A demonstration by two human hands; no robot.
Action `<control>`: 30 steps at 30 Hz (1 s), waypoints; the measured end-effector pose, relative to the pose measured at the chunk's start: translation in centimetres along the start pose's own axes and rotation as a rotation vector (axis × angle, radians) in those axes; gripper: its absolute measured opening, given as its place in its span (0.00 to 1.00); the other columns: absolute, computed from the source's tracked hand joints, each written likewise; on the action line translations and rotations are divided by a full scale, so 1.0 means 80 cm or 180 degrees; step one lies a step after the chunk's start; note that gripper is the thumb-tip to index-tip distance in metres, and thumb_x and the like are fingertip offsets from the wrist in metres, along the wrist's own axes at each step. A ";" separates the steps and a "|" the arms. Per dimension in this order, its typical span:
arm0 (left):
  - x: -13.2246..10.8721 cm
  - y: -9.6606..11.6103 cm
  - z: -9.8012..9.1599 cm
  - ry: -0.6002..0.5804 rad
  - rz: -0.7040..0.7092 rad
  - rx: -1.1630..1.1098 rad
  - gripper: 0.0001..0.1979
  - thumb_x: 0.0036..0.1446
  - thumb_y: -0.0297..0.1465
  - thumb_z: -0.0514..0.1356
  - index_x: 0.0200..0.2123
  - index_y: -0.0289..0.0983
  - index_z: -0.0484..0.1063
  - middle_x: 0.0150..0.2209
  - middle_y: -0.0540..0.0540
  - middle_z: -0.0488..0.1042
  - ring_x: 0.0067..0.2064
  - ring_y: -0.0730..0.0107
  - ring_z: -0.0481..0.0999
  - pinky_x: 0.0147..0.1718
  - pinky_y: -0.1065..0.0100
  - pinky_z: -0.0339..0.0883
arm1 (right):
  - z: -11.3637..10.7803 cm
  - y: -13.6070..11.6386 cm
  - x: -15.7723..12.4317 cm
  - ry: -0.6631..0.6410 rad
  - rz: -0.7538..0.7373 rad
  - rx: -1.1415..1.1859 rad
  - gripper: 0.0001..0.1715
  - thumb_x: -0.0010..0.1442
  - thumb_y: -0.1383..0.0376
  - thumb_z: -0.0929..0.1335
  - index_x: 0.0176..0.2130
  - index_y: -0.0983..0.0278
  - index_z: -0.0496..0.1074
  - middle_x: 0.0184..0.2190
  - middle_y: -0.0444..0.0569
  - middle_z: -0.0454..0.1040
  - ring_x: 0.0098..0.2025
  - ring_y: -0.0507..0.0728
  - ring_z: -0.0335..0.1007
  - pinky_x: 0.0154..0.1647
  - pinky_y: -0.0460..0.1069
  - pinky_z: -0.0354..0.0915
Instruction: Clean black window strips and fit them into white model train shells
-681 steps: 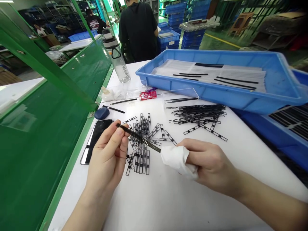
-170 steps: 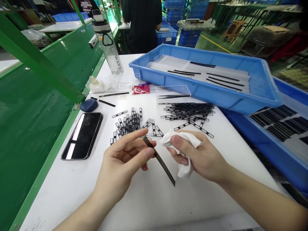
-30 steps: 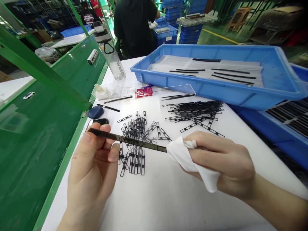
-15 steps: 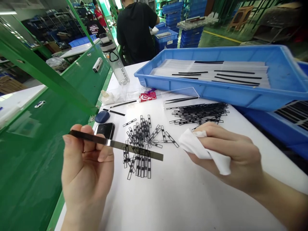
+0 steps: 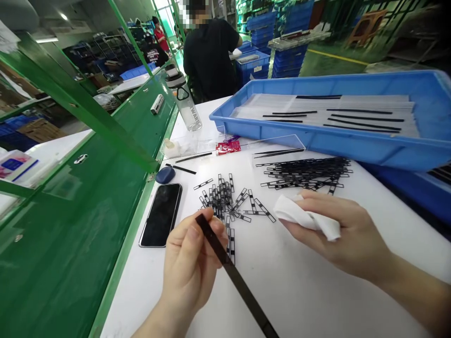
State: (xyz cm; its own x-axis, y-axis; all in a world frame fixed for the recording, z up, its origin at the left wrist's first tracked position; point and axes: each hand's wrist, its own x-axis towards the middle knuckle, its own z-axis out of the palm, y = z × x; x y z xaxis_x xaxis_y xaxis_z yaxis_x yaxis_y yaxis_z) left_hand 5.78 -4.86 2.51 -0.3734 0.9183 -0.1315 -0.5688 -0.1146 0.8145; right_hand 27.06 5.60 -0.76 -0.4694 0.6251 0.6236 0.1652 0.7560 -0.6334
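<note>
My left hand point(image 5: 188, 267) pinches a long, thin dark strip point(image 5: 237, 281) between thumb and fingers, and the strip slants down toward the near edge of the table. My right hand point(image 5: 338, 232) is shut around a folded white cloth point(image 5: 306, 217), which is apart from the strip. A loose pile of black ladder-shaped frames point(image 5: 221, 202) lies just above my left hand, partly hidden behind it. A denser stack of the same frames point(image 5: 306, 173) sits above my right hand.
A blue tray point(image 5: 317, 150) of dark strips on pale sheets stands at the back of the white table point(image 5: 292, 286). A black phone point(image 5: 161, 215), blue earbud case point(image 5: 165, 175), clear box with tweezers point(image 5: 278, 153), red packet point(image 5: 228, 147) and water bottle point(image 5: 186, 105) are nearby. A green panel runs along the left; a co-worker point(image 5: 209, 58) stands beyond.
The strip has swung from lying crosswise to slanting down toward me, and my left hand has moved right, uncovering the phone. The cloth stays apart from the strip, in my right hand.
</note>
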 end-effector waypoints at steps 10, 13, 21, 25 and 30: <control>0.006 -0.003 -0.001 0.0222 -0.0148 -0.0176 0.15 0.48 0.41 0.78 0.37 0.41 0.85 0.30 0.50 0.81 0.24 0.81 0.72 0.21 0.82 0.67 | -0.001 -0.002 0.001 -0.0332 0.0094 0.0090 0.11 0.61 0.72 0.74 0.30 0.61 0.71 0.24 0.42 0.69 0.25 0.51 0.65 0.23 0.47 0.61; 0.008 -0.003 0.000 0.0309 -0.0129 -0.0196 0.15 0.48 0.41 0.78 0.37 0.40 0.84 0.30 0.51 0.80 0.23 0.81 0.71 0.19 0.81 0.65 | 0.001 -0.001 -0.003 -0.0437 -0.0009 0.0101 0.12 0.60 0.73 0.74 0.30 0.61 0.71 0.25 0.43 0.71 0.25 0.53 0.67 0.21 0.48 0.60; 0.012 -0.004 -0.003 0.0282 -0.0013 -0.0183 0.16 0.49 0.41 0.78 0.38 0.39 0.84 0.30 0.53 0.79 0.21 0.84 0.67 0.18 0.81 0.65 | 0.001 0.000 -0.006 -0.0437 -0.0094 -0.0017 0.11 0.61 0.71 0.73 0.30 0.61 0.70 0.29 0.46 0.76 0.29 0.55 0.75 0.22 0.48 0.63; 0.013 -0.004 -0.002 0.0188 0.0003 -0.0174 0.16 0.49 0.41 0.78 0.38 0.39 0.85 0.29 0.53 0.79 0.20 0.84 0.67 0.18 0.82 0.65 | -0.001 -0.001 -0.003 -0.0575 0.0040 0.0003 0.11 0.62 0.70 0.73 0.30 0.61 0.70 0.26 0.44 0.74 0.25 0.53 0.70 0.23 0.48 0.64; 0.014 -0.003 -0.001 0.0113 -0.0004 -0.0217 0.15 0.50 0.41 0.77 0.38 0.38 0.85 0.29 0.52 0.80 0.20 0.85 0.68 0.18 0.83 0.66 | -0.001 0.001 -0.005 -0.0571 0.0003 -0.0041 0.12 0.63 0.70 0.73 0.28 0.61 0.70 0.32 0.47 0.79 0.31 0.56 0.77 0.26 0.48 0.67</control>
State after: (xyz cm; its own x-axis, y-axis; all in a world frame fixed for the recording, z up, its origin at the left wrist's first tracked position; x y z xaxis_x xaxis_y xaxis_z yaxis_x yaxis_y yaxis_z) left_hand 5.48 -3.84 2.13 -0.3976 0.9046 -0.1534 -0.6175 -0.1401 0.7740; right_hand 27.31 5.40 -1.02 -0.6164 0.5818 0.5306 0.1763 0.7587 -0.6272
